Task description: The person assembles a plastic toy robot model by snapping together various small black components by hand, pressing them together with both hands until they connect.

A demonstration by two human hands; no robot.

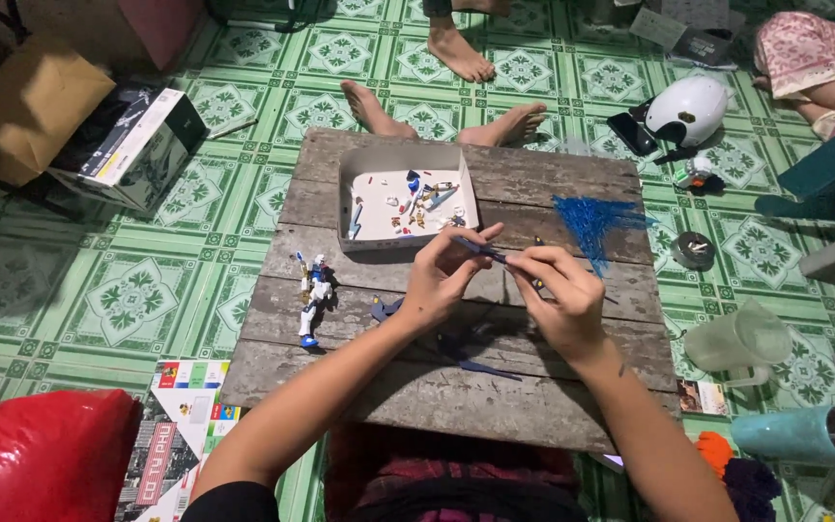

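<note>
Above the weathered grey wooden bench (pixel 553 184), the left hand (pixel 442 275) pinches one end of a small dark-blue plastic part (pixel 483 252) between thumb and fingertips. The part's long axis runs across toward the right hand (pixel 562 295), which is curled closed around a thin tool touching the other end. A shallow white cardboard tray (pixel 406 159) of small pieces lies just beyond.

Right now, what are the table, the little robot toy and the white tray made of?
Table: rough grey wood, with gaps between weathered planks.
Robot toy: probably hard plastic, smooth white and blue parts.
White tray: looks like thin matte cardboard, with folded walls.
</note>
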